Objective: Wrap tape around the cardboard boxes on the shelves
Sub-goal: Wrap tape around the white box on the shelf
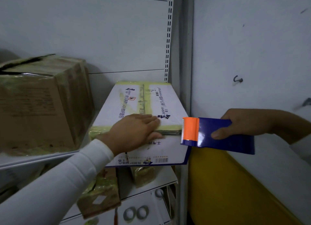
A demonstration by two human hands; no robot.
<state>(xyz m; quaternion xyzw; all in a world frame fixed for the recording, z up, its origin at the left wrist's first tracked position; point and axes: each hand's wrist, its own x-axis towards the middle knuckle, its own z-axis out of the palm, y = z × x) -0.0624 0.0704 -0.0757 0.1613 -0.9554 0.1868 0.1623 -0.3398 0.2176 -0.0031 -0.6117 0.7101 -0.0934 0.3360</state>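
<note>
A flat white printed cardboard box (pixel 168 103) lies on the shelf, its front end jutting past the shelf edge. Yellowish tape runs along its top and across its front edge (pixel 170 127). My left hand (pixel 134 132) lies flat, palm down, on the box's front edge, pressing on the tape. My right hand (pixel 245 124) grips a blue tape dispenser (pixel 217 134) with an orange roller end, held at the box's right front corner. A short stretch of tape spans from the box edge to the dispenser's teeth.
A large brown cardboard box (pixel 38 103) wrapped in yellowish tape stands on the same shelf (pixel 42 159) to the left. Lower shelves hold more taped boxes (pixel 101 191). A slotted metal upright (pixel 169 40) and white wall stand right; a yellow object (pixel 227 187) lies below my right hand.
</note>
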